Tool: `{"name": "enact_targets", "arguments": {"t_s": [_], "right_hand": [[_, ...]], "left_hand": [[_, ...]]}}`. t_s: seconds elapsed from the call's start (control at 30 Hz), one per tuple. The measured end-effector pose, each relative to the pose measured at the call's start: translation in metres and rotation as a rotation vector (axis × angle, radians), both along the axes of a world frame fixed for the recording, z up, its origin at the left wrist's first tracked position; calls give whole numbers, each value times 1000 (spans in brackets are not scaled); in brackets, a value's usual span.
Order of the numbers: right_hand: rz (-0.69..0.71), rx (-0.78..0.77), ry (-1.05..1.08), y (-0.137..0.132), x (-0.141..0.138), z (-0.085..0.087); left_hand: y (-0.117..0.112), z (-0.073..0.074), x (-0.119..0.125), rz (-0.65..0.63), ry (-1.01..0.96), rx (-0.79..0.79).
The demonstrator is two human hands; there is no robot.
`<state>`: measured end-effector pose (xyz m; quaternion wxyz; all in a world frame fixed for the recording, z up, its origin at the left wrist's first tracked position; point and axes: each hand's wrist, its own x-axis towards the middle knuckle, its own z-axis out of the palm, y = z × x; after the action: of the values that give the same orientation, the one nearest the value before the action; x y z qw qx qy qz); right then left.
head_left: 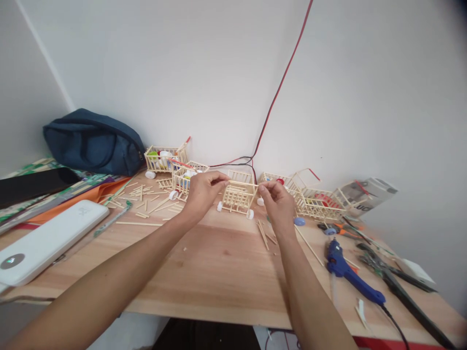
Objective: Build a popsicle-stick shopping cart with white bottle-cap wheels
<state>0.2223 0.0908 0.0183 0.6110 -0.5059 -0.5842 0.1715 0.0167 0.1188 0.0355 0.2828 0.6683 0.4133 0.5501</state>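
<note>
A miniature shopping cart (239, 198) built of thin wooden sticks stands on white wheels at the middle of the table. Across its near top edge runs a thin wooden stick (243, 183). My left hand (208, 190) pinches the left end of this stick between thumb and fingers. At the right end, my right hand (278, 201) pinches it too. Whether the stick touches the cart's frame I cannot tell. More stick carts flank it: one cart (166, 159) at the back left holds coloured caps, another (323, 204) is at the right.
Loose cut sticks (142, 194) are scattered at left. A blue glue gun (352, 277), black-handled pliers (397, 287) and a blue bottle cap (299, 221) lie at right. On the left are a white power bank (54, 240), a dark phone (36, 183) and a blue bag (97, 141).
</note>
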Motion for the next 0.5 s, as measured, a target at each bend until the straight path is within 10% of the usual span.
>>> {"name": "enact_targets", "arguments": {"t_s": [0.5], "right_hand": [[-17, 8, -41, -1, -2, 0]], "left_hand": [[1, 0, -1, 20, -1, -31]]}}
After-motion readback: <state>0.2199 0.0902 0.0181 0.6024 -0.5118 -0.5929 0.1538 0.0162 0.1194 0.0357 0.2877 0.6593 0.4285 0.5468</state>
